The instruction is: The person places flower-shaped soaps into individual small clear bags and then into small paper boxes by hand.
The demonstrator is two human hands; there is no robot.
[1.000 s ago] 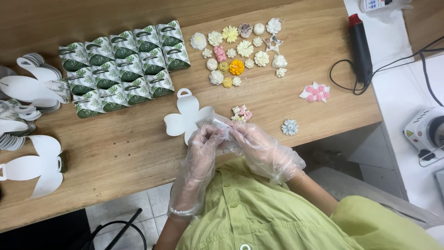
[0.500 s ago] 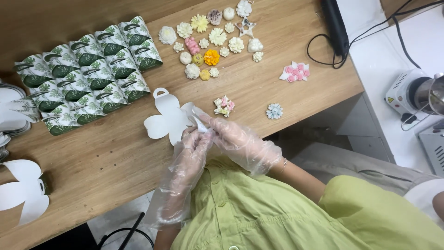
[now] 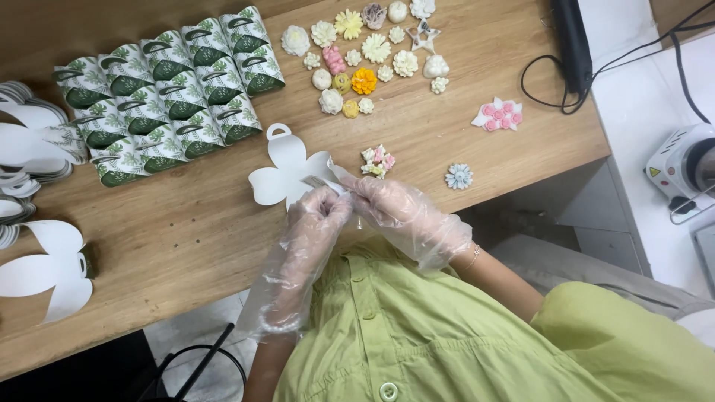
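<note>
Both gloved hands meet at the near edge of the wooden table (image 3: pixel 171 231), the left hand (image 3: pixel 316 216) and right hand (image 3: pixel 398 208) pinching the near lobe of a flat white petal-shaped box blank (image 3: pixel 287 171) between fingertips. The blank lies just beyond them, its long axis running away to a looped tab, slightly nearer the left hand. Farther off sit folded green leaf-print boxes (image 3: pixel 164 89) and a cluster of small flower-shaped pieces (image 3: pixel 361 52)

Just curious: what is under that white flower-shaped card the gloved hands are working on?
Bare wooden table shows around the white card. Whatever lies directly beneath it is covered.
</note>
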